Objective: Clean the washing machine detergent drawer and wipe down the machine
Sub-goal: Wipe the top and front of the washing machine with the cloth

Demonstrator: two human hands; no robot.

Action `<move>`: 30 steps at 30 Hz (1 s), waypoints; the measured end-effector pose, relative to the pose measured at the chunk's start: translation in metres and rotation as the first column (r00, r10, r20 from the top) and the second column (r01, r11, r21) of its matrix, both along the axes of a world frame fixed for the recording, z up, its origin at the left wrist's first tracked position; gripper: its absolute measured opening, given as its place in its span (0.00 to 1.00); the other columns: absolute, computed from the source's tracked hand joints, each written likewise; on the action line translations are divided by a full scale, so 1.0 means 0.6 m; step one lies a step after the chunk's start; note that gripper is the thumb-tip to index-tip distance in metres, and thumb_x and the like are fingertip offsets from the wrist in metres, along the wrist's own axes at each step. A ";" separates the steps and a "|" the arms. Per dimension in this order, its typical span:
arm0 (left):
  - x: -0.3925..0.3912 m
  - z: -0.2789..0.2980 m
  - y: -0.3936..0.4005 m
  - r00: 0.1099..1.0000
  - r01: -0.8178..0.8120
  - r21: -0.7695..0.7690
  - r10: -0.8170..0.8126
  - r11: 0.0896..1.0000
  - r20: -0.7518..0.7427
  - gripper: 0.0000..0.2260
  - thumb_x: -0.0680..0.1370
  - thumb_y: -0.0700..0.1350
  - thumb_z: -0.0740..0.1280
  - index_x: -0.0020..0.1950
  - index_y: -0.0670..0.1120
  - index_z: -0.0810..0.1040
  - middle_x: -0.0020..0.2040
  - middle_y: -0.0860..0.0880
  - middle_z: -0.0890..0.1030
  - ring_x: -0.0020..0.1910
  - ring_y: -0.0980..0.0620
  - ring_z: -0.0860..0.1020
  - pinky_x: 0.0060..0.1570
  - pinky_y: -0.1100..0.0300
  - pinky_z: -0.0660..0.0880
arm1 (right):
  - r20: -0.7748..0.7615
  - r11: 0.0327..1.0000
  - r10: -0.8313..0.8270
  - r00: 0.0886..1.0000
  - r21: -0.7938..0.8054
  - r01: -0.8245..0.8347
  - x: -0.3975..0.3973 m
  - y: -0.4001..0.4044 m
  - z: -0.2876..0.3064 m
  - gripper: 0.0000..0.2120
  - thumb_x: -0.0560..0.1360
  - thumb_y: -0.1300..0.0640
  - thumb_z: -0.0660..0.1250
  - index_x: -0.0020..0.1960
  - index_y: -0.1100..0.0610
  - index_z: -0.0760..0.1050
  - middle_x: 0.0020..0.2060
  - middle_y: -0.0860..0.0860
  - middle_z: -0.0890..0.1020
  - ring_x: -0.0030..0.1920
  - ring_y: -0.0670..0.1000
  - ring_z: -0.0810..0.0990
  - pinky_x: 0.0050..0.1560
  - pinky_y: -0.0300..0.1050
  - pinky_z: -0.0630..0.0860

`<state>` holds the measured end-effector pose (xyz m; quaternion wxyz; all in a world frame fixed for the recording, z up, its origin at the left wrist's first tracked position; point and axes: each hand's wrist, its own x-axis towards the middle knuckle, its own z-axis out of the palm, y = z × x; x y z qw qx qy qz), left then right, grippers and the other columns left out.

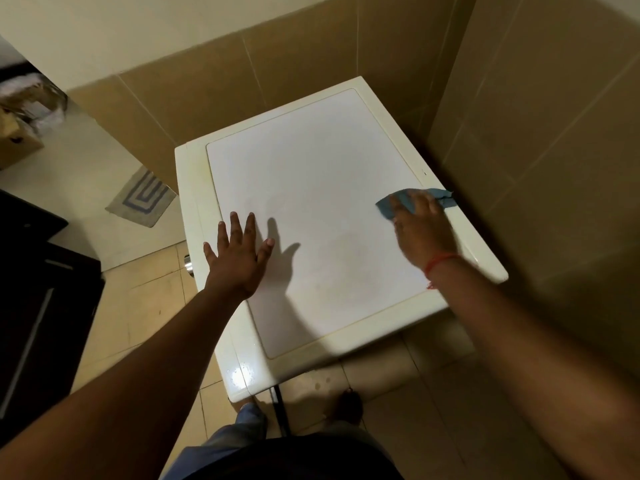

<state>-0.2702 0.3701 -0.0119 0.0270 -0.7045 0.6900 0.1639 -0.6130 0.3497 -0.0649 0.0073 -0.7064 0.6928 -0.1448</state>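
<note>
Right hand (pixel 420 223) (blurred) on cloth (pixel 398 202)

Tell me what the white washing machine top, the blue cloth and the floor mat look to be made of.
White washing machine top: looks like smooth painted metal or plastic, semi-gloss; a glare spot shows at its near corner.
Blue cloth: soft woven or microfibre fabric, matt; it crumples under the right hand.
Grey floor mat with blue lines: seemingly tufted textile, matt and fuzzy-edged.
</note>
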 end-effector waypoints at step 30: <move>-0.008 -0.010 0.000 1.000 -0.011 0.007 0.011 1.000 -0.002 0.33 0.78 0.67 0.40 0.80 0.54 0.40 0.80 0.49 0.37 0.79 0.46 0.38 0.74 0.37 0.41 | -0.069 0.997 0.079 0.994 -0.016 -0.080 0.007 -0.025 -0.002 0.24 0.74 0.60 0.68 0.69 0.54 0.72 0.66 0.59 0.73 0.65 0.63 0.71 0.64 0.58 0.70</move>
